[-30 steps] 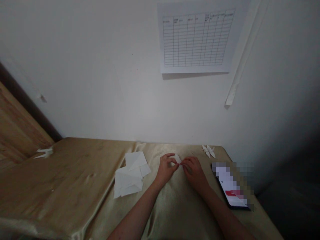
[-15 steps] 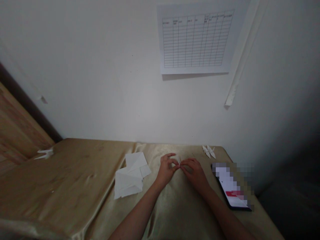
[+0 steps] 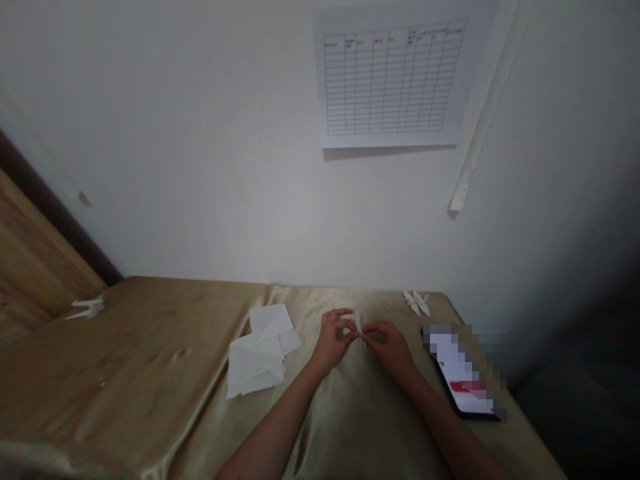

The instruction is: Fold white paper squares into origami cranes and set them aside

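A small folded piece of white paper (image 3: 359, 322) stands upright between my hands, its lower part covered by fingertips. My left hand (image 3: 334, 339) pinches it from the left with thumb and fingers, the upper fingers curved above. From the right, my right hand (image 3: 387, 341) pinches the same paper, and the fingertips of both hands nearly meet. Beyond my right hand, two folded white paper cranes (image 3: 417, 303) lie side by side near the table's back edge. Several loose white paper sheets (image 3: 257, 360) overlap on the cloth left of my left hand.
A phone (image 3: 463, 380), its screen lit and partly blurred out, lies right of my right arm. Gold satin cloth (image 3: 150, 353) covers the table against the white wall. A printed table sheet (image 3: 390, 80) hangs above. White scraps (image 3: 90, 307) lie at the far left.
My right hand's fingers have drawn in a little around the folded paper, which shows slightly more upright. Both hands stay in nearly the same place.
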The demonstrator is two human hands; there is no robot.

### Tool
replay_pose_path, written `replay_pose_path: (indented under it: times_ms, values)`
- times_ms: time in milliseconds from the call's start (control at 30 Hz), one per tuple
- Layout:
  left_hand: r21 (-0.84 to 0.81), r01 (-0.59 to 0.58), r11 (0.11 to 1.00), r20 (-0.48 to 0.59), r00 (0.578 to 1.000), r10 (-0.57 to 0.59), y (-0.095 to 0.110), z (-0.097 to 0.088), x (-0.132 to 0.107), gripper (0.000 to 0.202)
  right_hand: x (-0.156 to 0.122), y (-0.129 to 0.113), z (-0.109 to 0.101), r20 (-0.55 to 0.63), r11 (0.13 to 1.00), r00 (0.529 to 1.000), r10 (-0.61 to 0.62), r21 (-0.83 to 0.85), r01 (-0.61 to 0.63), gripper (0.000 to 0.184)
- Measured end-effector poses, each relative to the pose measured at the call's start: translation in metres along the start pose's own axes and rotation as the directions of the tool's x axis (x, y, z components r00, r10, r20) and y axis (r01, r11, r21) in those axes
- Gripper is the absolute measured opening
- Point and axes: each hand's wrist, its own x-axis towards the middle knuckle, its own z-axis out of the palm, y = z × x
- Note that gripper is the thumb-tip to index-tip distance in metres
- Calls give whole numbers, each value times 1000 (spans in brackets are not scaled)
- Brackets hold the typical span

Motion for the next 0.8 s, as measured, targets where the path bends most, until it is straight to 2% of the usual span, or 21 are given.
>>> replay_pose_path:
  times_ms: [200,433,633,800]
  values:
    - [-11,57,998,-26,998,-57,-1,3,1,11,1,4,0,-57,997,996,66,38,-64,18]
    - [-78,32,996,-39,999,-36,-2,4,1,13,4,5,-1,-34,991,992,123,52,-121,21]
    - [-86,16,996,-35,999,-19,-4,7,0,11,1,2,2,-81,995,992,101,19,-100,19]
    - [-101,0,995,-42,999,-4,-6,9,-1,10,0,1,1,-79,1000,996,28,-3,-28,17]
